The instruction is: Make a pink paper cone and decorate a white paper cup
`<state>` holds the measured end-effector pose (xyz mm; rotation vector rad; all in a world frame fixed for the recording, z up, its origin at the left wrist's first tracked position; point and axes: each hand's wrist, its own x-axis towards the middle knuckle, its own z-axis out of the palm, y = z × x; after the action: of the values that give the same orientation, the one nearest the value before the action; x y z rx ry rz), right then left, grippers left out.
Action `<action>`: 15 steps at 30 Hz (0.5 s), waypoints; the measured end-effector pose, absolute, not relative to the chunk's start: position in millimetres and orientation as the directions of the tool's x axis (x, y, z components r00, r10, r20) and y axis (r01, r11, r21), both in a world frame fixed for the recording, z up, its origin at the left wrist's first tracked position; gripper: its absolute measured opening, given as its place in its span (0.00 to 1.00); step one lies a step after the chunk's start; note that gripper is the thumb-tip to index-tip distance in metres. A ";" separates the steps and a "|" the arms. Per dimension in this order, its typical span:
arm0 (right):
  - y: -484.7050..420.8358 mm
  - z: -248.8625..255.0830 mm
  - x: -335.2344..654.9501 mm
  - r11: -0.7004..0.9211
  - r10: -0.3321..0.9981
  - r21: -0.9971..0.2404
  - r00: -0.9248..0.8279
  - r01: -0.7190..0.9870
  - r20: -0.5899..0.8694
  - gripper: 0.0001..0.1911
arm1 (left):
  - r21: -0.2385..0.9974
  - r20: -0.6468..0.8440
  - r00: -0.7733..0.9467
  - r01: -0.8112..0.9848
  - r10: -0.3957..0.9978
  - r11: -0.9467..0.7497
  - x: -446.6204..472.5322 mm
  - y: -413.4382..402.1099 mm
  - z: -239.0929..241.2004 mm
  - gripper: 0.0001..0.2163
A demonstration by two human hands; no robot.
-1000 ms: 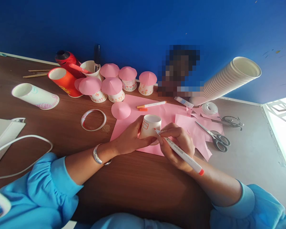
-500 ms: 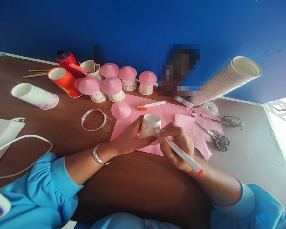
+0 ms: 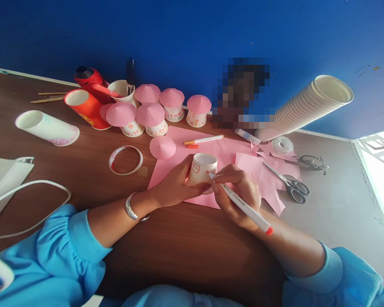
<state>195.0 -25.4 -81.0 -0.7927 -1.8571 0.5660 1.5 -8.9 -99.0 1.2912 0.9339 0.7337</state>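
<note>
My left hand is closed round a small white paper cup, held upright above the pink paper. A red-orange outline like a window shows on the cup's left side. In my right hand is a white marker with a red end, gripped like a pen. Its red tip is at the cup's wall, right of the drawn outline; whether it touches, I cannot tell. Beneath and behind the cup lies a pink paper sheet. An orange-tipped marker and a small orange cap rest on it.
Behind stand several decorated cups with pink cone roofs; a loose pink cone lies nearer. Scissors, paper scraps and a tall leaning cup stack are right. Left are a tape ring and a red cup.
The whole view has shifted very slightly. Both hands keep their hold on the cup and marker, with almost no visible movement.
</note>
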 end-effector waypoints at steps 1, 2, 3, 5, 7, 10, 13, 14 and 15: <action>-25.5 -81.0 195.0 0.675 0.737 -0.688 -0.288 0.268 0.611 0.11 | 0.987 -0.158 0.459 0.050 0.874 0.152 1.6 -8.9 -99.4 0.25; -25.5 -80.9 195.0 0.674 0.738 -0.689 -0.288 0.267 0.610 0.11 | 0.987 -0.157 0.461 0.048 0.874 0.152 1.7 -8.9 -99.7 0.25; -25.4 -80.9 195.0 0.675 0.737 -0.689 -0.287 0.265 0.612 0.11 | 0.987 -0.156 0.461 0.046 0.873 0.152 1.7 -8.9 -100.0 0.26; -25.3 -80.6 195.1 0.678 0.734 -0.687 -0.287 0.261 0.616 0.11 | 0.987 -0.159 0.461 0.044 0.873 0.157 1.8 -8.8 -100.2 0.26; -25.0 -80.2 195.1 0.677 0.735 -0.687 -0.286 0.264 0.615 0.11 | 0.985 -0.166 0.460 0.043 0.872 0.165 1.7 -8.8 -100.0 0.26; -25.0 -79.7 194.9 0.673 0.739 -0.690 -0.285 0.267 0.611 0.11 | 0.986 -0.159 0.464 0.032 0.872 0.163 1.6 -9.0 -99.7 0.26; -25.3 -80.0 194.6 0.671 0.740 -0.697 -0.281 0.253 0.611 0.11 | 0.987 -0.157 0.460 0.037 0.874 0.158 1.5 -9.2 -99.9 0.26; -25.5 -80.0 194.7 0.669 0.742 -0.701 -0.281 0.248 0.609 0.12 | 0.987 -0.157 0.458 0.041 0.875 0.156 1.5 -9.2 -100.1 0.26; -25.6 -79.9 195.1 0.668 0.743 -0.704 -0.281 0.242 0.608 0.12 | 0.988 -0.154 0.458 0.041 0.876 0.152 1.4 -9.1 -100.2 0.26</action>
<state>195.1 -25.6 -79.9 -0.7806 -1.8368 0.5984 1.4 -9.1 -100.2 1.2857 0.9266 0.7421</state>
